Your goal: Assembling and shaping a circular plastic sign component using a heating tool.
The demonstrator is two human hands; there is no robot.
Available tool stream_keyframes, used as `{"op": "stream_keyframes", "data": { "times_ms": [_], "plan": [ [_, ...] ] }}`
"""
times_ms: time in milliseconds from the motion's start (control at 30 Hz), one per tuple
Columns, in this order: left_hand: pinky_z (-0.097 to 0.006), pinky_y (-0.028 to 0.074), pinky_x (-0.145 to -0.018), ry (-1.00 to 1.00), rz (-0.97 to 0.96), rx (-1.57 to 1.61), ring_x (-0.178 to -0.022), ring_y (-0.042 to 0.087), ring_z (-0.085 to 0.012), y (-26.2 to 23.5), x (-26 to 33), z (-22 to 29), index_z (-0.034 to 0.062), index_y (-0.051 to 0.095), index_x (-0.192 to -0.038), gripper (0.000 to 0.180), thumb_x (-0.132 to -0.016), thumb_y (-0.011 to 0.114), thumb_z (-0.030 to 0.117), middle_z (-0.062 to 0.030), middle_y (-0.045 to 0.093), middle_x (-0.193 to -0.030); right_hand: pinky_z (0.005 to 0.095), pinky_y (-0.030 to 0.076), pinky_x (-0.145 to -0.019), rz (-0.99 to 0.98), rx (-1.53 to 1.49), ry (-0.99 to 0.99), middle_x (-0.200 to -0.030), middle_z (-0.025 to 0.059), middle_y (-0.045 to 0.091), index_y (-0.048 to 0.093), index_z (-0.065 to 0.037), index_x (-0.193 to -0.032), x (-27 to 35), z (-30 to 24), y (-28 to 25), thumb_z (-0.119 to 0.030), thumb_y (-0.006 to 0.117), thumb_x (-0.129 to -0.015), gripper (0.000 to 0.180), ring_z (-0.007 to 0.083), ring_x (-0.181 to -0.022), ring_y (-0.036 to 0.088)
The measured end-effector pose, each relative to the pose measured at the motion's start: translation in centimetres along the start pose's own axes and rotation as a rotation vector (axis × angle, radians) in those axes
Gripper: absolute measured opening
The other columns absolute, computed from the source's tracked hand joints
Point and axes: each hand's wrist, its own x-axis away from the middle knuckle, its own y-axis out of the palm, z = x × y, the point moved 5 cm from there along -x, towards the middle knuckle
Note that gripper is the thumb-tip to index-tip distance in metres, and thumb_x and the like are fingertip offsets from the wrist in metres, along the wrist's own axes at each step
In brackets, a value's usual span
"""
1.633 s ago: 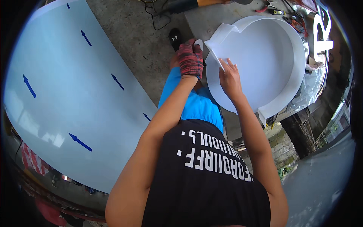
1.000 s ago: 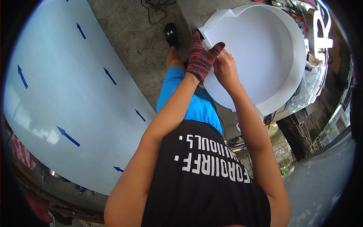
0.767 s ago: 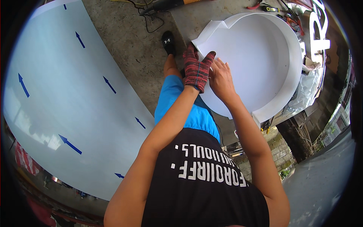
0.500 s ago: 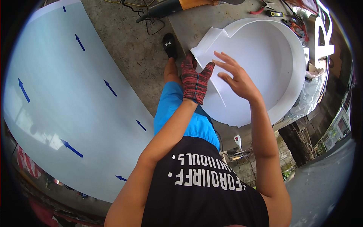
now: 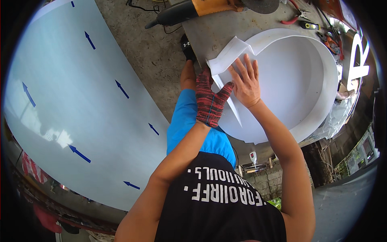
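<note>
A large white rounded sign letter [image 5: 282,80], like a shallow tray with a raised rim, lies on the workbench. Its white side strip [image 5: 229,53] bends in angular folds at the upper left corner. My left hand [image 5: 211,103], in a red-and-black knit glove, grips the letter's left edge, thumb on the inner side and fingers partly hidden past the edge. Bare, my right hand [image 5: 246,84] lies with fingers stretched out inside the letter, fingertips against the folded strip. A thin white sliver of edge [image 5: 234,113] runs down beside the left thumb.
An orange-and-black angle grinder [image 5: 193,10] lies at the bench's far edge. Red-handled pliers [image 5: 296,17], a yellow-and-black screwdriver [image 5: 310,26] and a white R-shaped letter [image 5: 358,66] are at the right. A big pale sheet with blue arrows [image 5: 96,109] fills the left.
My right hand has come down from above the letter and now lies against the inside of its folded strip. My left hand keeps its place at the edge. The whole view has shifted slightly.
</note>
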Motion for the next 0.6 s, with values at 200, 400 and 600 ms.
{"op": "stream_keyframes", "data": {
  "times_ms": [200, 400, 600],
  "plan": [
    [-0.041, 0.048, -0.107, 0.019, -0.058, -0.172, -0.127, 0.055, -0.0272, -0.4, -0.7, 0.5, -0.0001, 0.044, -0.144, 0.079, -0.078, 0.087, 0.013, -0.0160, 0.052, -0.138, 0.0584, 0.019, -0.125, -0.005, 0.006, 0.029, -0.160, 0.0075, 0.042, 0.061, -0.019, -0.142, 0.6, 0.0, 0.4, -0.001, 0.072, -0.076, 0.070, 0.0379, -0.153, 0.029],
    [-0.040, 0.049, -0.104, 0.056, -0.117, -0.143, -0.123, 0.056, -0.0259, 0.0, -1.7, 2.0, 0.0013, 0.044, -0.142, 0.078, -0.079, 0.088, 0.016, -0.0163, 0.052, -0.138, 0.0588, 0.018, -0.125, 0.010, -0.020, 0.048, -0.160, 0.0076, 0.042, 0.060, -0.018, -0.143, 0.0, 0.2, 0.0, -0.001, 0.071, -0.077, 0.069, 0.0376, -0.153, 0.028],
    [-0.042, 0.047, -0.107, 0.015, -0.159, -0.141, -0.124, 0.055, -0.0258, -0.1, -1.9, 1.5, 0.0005, 0.035, -0.145, 0.089, -0.078, 0.090, 0.019, -0.0173, 0.051, -0.137, 0.0585, 0.018, -0.125, 0.006, -0.017, 0.054, -0.161, 0.0076, 0.041, 0.060, -0.019, -0.143, 0.3, 0.2, 0.2, 0.000, 0.071, -0.077, 0.070, 0.0377, -0.153, 0.028]
  ]
}}
